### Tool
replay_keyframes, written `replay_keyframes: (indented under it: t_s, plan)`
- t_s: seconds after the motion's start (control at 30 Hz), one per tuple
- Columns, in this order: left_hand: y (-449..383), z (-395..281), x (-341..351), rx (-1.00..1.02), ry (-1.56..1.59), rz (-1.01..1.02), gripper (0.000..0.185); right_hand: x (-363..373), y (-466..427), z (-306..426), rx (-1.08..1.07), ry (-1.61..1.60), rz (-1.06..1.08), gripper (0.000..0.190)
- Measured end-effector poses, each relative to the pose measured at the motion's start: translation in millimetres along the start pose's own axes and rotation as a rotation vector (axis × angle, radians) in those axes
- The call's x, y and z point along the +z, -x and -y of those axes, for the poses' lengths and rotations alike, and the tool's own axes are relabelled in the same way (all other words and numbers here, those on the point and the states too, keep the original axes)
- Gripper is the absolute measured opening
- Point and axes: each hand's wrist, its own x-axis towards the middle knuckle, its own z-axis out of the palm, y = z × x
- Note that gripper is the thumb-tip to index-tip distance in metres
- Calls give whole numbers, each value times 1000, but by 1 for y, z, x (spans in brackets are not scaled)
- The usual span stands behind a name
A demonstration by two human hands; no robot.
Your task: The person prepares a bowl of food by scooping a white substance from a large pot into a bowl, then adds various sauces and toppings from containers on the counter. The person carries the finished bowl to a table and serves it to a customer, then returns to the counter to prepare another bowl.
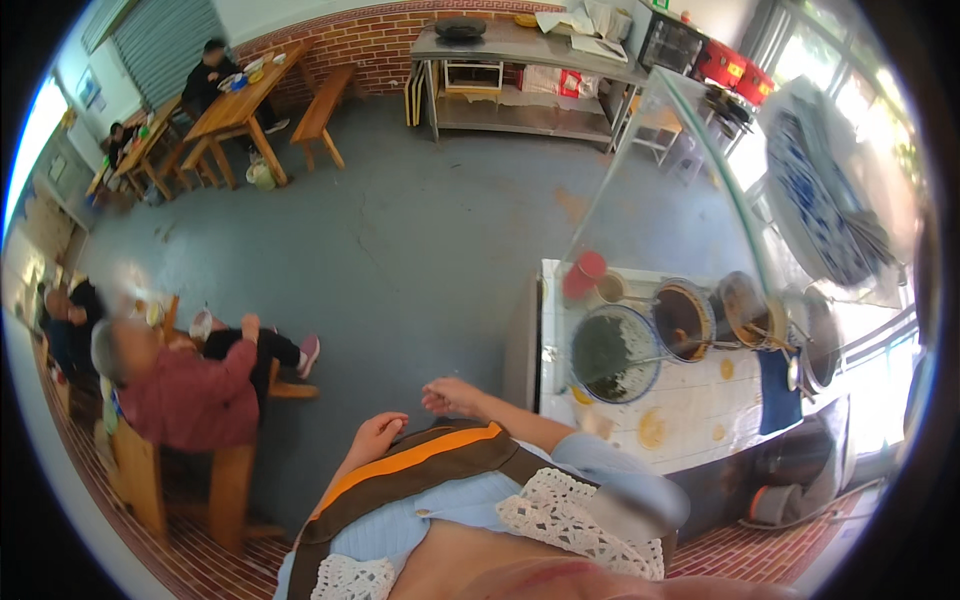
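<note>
In front of the brown apron (pixel 427 480) with its orange stripe, my left hand (pixel 381 435) is loosely curled, and no object shows in it. My right hand (pixel 452 396) hovers just beyond, its fingers folded in and also without any visible object. Nearest to my right arm is a white tiled counter (pixel 675 420). On it stands a blue-rimmed basin (pixel 611 352) with dark green chopped contents and a utensil handle across it. A pot of dark brown sauce (pixel 681 319) and another sauce pot (pixel 746 307) with ladles stand beside it.
A glass panel (pixel 667 172) rises from the counter. A seated person in a maroon jacket (pixel 195 397) is at left on a wooden bench (pixel 232 487). Farther off are dining tables (pixel 247 97) with seated people, and a steel worktable (pixel 517 49) against the brick-patterned wall.
</note>
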Motion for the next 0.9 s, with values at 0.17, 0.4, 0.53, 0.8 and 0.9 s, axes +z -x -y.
replay_keyframes:
  t_s: [0.17,0.4,0.53,0.8,0.9]
  plan:
    - [-123,-9,-90,2,84,-39,26,-31,-123,146,-108,-8,5,32]
    - [-361,-92,-210,-59,183,-39,27,-160,-203,308,-135,-139,-163,29]
    - [-554,-197,-221,35,62,61,27,-250,-184,375,-249,-442,-420,22]
    - [-899,-371,-84,304,-101,696,27,-435,-180,421,-396,-872,-750,25]
    - [-984,-392,-40,251,-63,810,27,-513,-196,451,-415,-1019,-853,27]
